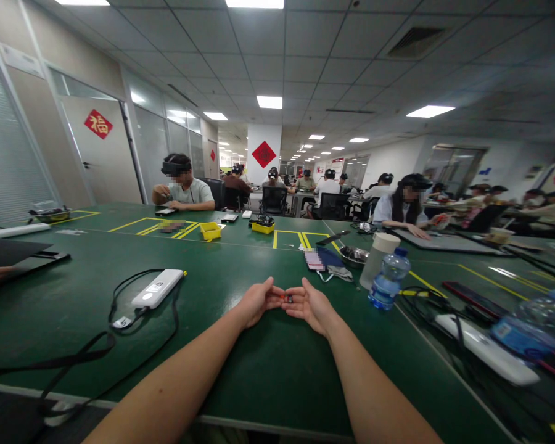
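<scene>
My left hand (pixel 259 301) and my right hand (pixel 309 305) meet over the green table, palms turned inward and up, thumbs raised, fingertips nearly touching. At the left fingertips is a small orange piece (pixel 283 296), too small to name. Resting on the curled fingers of my right hand is a small dark piece (pixel 290 298), its kind unclear. Beyond my right hand lie a dark blue pouch or booklet (pixel 332 256) and a grey cloth item (pixel 340 273) with a white strap.
A white power bank (pixel 158 288) with black cables lies left. To the right stand a water bottle (pixel 388 280), a pale tumbler (pixel 378 262) and a metal bowl (pixel 353 255). Yellow trays (pixel 210 231) sit farther back. Other people sit around the tables.
</scene>
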The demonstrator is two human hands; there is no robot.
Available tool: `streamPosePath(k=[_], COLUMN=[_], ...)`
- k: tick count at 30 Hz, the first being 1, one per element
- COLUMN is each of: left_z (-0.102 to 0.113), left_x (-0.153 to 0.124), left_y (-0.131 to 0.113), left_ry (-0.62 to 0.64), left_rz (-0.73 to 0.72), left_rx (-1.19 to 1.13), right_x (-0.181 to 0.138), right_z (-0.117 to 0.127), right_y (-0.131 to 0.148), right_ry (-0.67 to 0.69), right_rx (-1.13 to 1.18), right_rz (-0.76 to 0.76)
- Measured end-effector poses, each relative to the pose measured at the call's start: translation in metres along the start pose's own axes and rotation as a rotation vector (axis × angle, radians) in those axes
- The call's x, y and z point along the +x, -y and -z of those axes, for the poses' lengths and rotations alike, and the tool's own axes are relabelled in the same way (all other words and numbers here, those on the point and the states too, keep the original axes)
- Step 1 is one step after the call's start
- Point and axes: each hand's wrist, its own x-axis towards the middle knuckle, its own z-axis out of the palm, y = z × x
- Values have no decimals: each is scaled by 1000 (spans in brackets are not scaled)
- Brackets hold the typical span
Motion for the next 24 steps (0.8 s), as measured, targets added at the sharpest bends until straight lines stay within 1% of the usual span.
streamPosePath(k=[2, 5, 8, 10, 15, 20, 24], left_z=[-1, -2, -2, -3, -4, -4, -2], left_x=[-2, -4, -4, -3, -3, -3, -2], left_y=[-1, 1, 5, 7, 4, 0, -2], left_ry=[16, 45, 28, 14, 31, 56, 51], left_rz=[-17, -86, -149, -158, -103, -39, -2], left_rx=[42, 176, 282, 296, 212, 47, -12], right_x=[1, 2, 2, 1, -2, -1, 2], right_z=[0, 0, -1, -1, -3, -2, -1], right_y=[-2, -5, -8, -8, -6, -4, -3], right_ry=[3, -37, -85, -88, -57, -37, -49], right_rx=[-37, -144, -217, -240, -257, -122, -56], right_rz=[20, 72, 108, 126, 134, 91, 50])
